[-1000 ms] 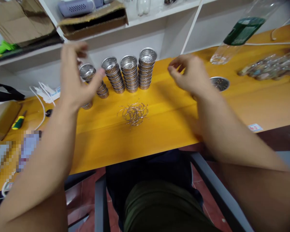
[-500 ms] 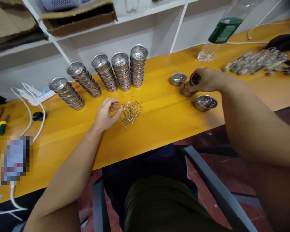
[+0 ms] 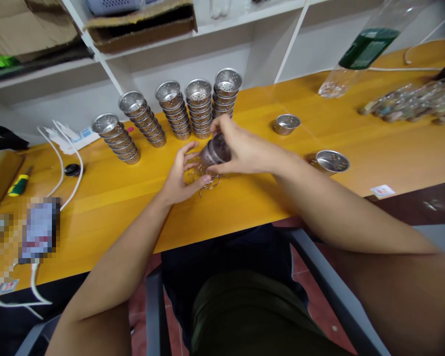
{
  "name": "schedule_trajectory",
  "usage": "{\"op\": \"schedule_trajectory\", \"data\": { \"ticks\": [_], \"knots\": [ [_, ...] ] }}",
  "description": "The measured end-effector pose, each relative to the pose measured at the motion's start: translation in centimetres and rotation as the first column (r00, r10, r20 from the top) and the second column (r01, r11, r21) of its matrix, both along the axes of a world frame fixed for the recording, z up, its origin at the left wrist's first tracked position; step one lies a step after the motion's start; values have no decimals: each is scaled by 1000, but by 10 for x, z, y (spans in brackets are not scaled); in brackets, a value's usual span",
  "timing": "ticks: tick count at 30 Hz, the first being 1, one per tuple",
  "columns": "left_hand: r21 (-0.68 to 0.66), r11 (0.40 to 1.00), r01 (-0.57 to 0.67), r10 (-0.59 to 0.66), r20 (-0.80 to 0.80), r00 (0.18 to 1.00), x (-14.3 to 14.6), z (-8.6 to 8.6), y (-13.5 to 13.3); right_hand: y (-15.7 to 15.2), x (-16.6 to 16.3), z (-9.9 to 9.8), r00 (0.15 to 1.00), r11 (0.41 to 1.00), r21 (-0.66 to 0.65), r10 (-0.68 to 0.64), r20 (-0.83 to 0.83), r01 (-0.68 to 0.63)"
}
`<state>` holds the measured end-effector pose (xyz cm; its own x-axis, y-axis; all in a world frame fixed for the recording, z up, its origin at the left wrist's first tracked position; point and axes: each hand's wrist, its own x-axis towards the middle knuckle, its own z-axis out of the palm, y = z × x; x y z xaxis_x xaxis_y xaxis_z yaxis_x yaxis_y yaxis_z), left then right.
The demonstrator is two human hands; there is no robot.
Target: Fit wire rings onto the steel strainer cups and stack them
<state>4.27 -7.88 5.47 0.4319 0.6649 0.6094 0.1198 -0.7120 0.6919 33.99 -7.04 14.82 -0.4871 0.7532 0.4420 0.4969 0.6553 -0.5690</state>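
My right hand (image 3: pixel 241 148) is closed around a small metal cup (image 3: pixel 214 151), blurred and tilted on its side; it may be more than one cup nested together. Under it lies a loose pile of thin bent metal wires (image 3: pixel 209 183), partly hidden by my hands and the cup. To the left, my left hand (image 3: pixel 181 175) is open, thumb and fingers apart, close to the cup and wires. Whether its fingertips touch either one, I cannot tell. Behind both hands stand several leaning stacks of perforated metal cups, among them a left stack (image 3: pixel 116 141) and a right stack (image 3: pixel 228 91).
Single metal cups stand at the right, a farther cup (image 3: pixel 287 124) and a nearer cup (image 3: pixel 333 161). Beyond them are a plastic bottle (image 3: pixel 371 48) and a heap of small clear items (image 3: pixel 415 101). A screwdriver (image 3: pixel 19 185) and white cables (image 3: pixel 79 173) lie on the left.
My right hand has carried the cup from the right side of the table leftward to the wire pile. My left hand stays beside the wires. The view has shifted slightly.
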Motion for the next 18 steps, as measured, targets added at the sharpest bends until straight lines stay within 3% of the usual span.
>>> {"op": "schedule_trajectory", "data": {
  "ticks": [3,5,9,14,18],
  "knots": [
    [-92,986,138,-127,122,984,-6,-6,12,-1,-40,-18,974,977,1,214,-69,-214],
    [-185,970,160,-125,188,974,-14,-8,21,2,-56,-29,954,959,60,280,-105,-275],
    [-329,934,137,-42,281,959,-23,-6,25,11,-69,-48,951,947,205,278,-137,-248],
    [-491,859,143,68,386,920,-15,7,14,16,-67,-58,970,971,189,177,-168,-145],
    [-570,808,147,158,451,878,-13,21,8,13,-63,-50,918,929,269,320,-233,-255]
  ]
}}
